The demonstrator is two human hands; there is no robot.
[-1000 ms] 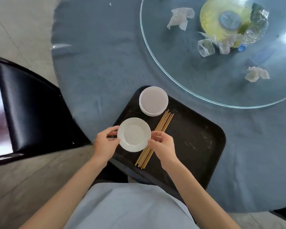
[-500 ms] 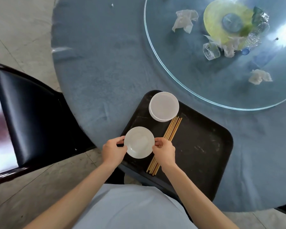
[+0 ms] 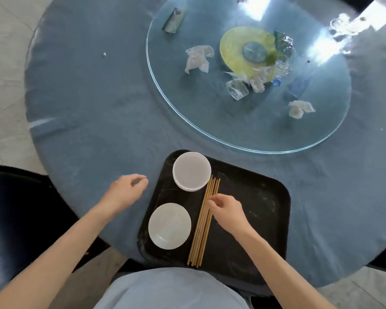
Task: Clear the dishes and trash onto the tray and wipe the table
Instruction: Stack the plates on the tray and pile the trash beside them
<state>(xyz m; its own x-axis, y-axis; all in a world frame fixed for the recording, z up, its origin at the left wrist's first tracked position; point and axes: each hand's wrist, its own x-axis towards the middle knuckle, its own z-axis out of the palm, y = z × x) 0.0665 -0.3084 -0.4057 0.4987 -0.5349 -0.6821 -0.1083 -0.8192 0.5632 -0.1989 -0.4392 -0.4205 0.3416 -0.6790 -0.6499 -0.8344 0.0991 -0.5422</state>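
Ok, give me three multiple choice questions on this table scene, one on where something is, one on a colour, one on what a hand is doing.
1. Where is the small white plate?
A. on the black tray
B. on the glass turntable
C. on the chair

2. What colour is the tablecloth?
A. red
B. blue
C. white

3. What does the left hand hold?
A. the plate
B. the chopsticks
C. nothing

Answers: 1 A, the plate lies on the tray left of the chopsticks. 2 B, blue cloth covers the round table. 3 C, the left hand hovers over the cloth, loosely curled and empty, while the right hand touches the chopsticks.
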